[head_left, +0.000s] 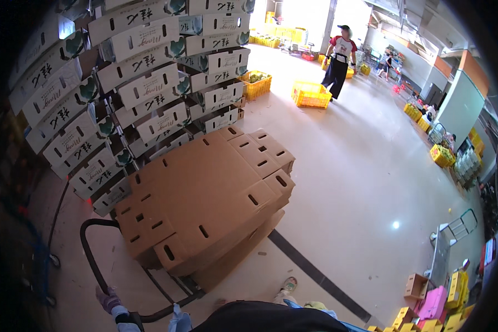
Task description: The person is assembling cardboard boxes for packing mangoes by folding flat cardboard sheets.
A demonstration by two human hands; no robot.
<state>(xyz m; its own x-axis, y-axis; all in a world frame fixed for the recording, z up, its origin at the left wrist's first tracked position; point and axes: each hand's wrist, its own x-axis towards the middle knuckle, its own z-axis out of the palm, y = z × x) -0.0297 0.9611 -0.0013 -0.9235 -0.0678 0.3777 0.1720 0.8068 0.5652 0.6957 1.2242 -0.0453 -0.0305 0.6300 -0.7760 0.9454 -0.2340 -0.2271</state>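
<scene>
My left hand [109, 299], in a purplish glove, is closed round the black curved handle [97, 265] of a cart at the lower left. On the cart lies a stack of flat brown cardboard sheets [205, 182] with oval slots cut in them. The stack covers most of the cart; part of its dark metal frame [185, 288] shows at the near end. I cannot make out my right hand in the picture.
A tall wall of white printed cartons [144, 61] stands close behind the cardboard, at the left. Ahead, a person [343, 58] stands beside a yellow crate [311, 94]. A platform trolley [442, 249] and small yellow boxes [456, 290] are at the right.
</scene>
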